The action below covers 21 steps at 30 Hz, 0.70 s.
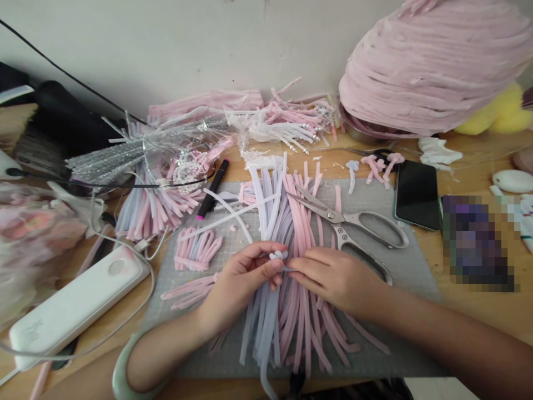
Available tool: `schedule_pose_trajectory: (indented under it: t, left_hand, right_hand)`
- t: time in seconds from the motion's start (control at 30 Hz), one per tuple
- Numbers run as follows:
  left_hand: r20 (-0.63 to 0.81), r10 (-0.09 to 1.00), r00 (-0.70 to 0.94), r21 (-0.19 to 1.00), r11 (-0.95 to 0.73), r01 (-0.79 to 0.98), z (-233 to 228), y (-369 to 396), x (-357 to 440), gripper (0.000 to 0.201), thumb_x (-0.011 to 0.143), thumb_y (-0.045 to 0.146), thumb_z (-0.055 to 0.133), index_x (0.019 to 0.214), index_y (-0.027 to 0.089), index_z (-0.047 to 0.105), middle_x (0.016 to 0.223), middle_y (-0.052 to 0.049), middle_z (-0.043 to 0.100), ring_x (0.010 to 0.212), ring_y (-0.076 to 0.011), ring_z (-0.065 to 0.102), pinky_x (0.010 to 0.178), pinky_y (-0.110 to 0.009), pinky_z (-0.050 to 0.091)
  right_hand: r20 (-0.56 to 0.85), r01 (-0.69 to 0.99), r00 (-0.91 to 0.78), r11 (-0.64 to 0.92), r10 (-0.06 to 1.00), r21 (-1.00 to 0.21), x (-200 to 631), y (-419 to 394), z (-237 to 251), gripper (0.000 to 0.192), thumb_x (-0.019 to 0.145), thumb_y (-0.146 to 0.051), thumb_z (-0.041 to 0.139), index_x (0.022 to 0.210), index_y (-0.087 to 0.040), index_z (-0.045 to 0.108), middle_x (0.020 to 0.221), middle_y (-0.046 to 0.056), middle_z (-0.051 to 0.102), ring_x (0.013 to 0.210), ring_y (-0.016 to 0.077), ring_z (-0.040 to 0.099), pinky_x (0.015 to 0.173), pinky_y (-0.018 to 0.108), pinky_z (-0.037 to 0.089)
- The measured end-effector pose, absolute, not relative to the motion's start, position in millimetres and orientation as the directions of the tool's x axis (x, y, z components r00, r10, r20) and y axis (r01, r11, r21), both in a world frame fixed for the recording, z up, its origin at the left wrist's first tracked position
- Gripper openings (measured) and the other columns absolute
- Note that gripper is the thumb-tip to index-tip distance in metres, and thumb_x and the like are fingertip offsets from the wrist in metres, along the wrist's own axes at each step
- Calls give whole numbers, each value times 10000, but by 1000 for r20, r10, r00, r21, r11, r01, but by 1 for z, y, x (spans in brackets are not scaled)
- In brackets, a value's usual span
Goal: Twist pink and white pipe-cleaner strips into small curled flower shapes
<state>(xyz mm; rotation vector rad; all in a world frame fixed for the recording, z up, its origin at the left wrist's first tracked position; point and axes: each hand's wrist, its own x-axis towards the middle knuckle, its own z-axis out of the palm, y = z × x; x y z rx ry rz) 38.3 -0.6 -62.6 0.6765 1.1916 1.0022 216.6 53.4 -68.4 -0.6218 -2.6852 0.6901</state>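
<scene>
My left hand pinches a small, pale bluish-white pipe cleaner bent into rounded loops. Close beside it, my right hand has its fingers closed on the stem of the same piece. Under both hands, straight pale-blue pipe cleaners and pink pipe cleaners lie in a loose spread on the grey cutting mat. Just behind my right hand rest metal scissors, blades parted and pointing left across the strands. A bundle of folded pink and blue pieces lies left of my hands.
At left are a white power bank with cables and a black marker. Silver tinsel stems lie behind them. Finished-looking looped pink pieces and a phone are at right. A large pink coil stands back right.
</scene>
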Motion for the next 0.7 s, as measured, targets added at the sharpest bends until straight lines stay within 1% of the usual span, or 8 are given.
schedule_pose_trajectory:
  t: [0.07, 0.17, 0.33, 0.43, 0.53, 0.6, 0.7]
  left_hand:
    - [-467, 883, 49, 834, 458, -306, -62, 0, 38, 242, 724, 245, 633, 934, 143, 569, 634, 22, 546, 561, -83, 526, 510, -188, 412]
    - [-478, 874, 87, 821, 480, -308, -62, 1, 38, 174, 745, 254, 608, 865, 136, 566, 611, 13, 557, 554, -84, 524, 518, -192, 404]
    - [-480, 863, 158, 806, 505, -309, -62, 2, 36, 149, 766, 267, 577, 844, 141, 568, 569, 15, 550, 519, -82, 499, 509, -196, 386]
    - [-472, 858, 203, 817, 512, -266, -63, 2, 34, 147, 781, 280, 555, 831, 142, 565, 547, 24, 534, 494, -76, 473, 493, -194, 368]
    - [-461, 855, 238, 836, 509, -208, -64, 2, 31, 157, 791, 289, 547, 837, 140, 564, 530, 32, 526, 483, -71, 459, 488, -194, 357]
    - [-464, 850, 251, 830, 516, -211, -64, 2, 30, 154, 787, 282, 559, 843, 139, 568, 535, 34, 529, 483, -66, 464, 484, -191, 352]
    - [-477, 840, 258, 798, 537, -274, -64, 2, 30, 152, 778, 266, 578, 849, 132, 585, 552, 25, 546, 489, -63, 480, 481, -186, 353]
  right_hand:
    - [201, 321, -859, 800, 472, -506, 217, 54, -67, 310, 911, -233, 326, 900, -152, 625, 778, 84, 602, 710, 144, 557, 663, 258, 434]
    - [220, 314, -835, 766, 504, -560, 215, 56, -65, 304, 908, -234, 336, 885, -151, 628, 827, 92, 607, 751, 150, 567, 683, 265, 440]
    - [188, 313, -821, 700, 540, -642, 213, 56, -65, 265, 894, -252, 380, 907, -157, 626, 830, 70, 615, 763, 138, 565, 705, 254, 447]
    - [196, 314, -810, 692, 552, -650, 213, 57, -65, 259, 891, -250, 390, 899, -157, 631, 815, 69, 619, 757, 137, 567, 705, 251, 448]
    - [235, 302, -789, 691, 568, -657, 214, 57, -66, 244, 884, -245, 416, 894, -148, 639, 805, 69, 630, 753, 134, 575, 707, 242, 451]
    - [281, 279, -776, 706, 565, -651, 215, 57, -66, 231, 877, -239, 435, 943, -144, 635, 818, 70, 637, 758, 130, 579, 707, 233, 455]
    - [322, 254, -786, 751, 527, -609, 217, 57, -67, 231, 875, -225, 434, 981, -146, 624, 847, 74, 639, 766, 131, 582, 706, 236, 460]
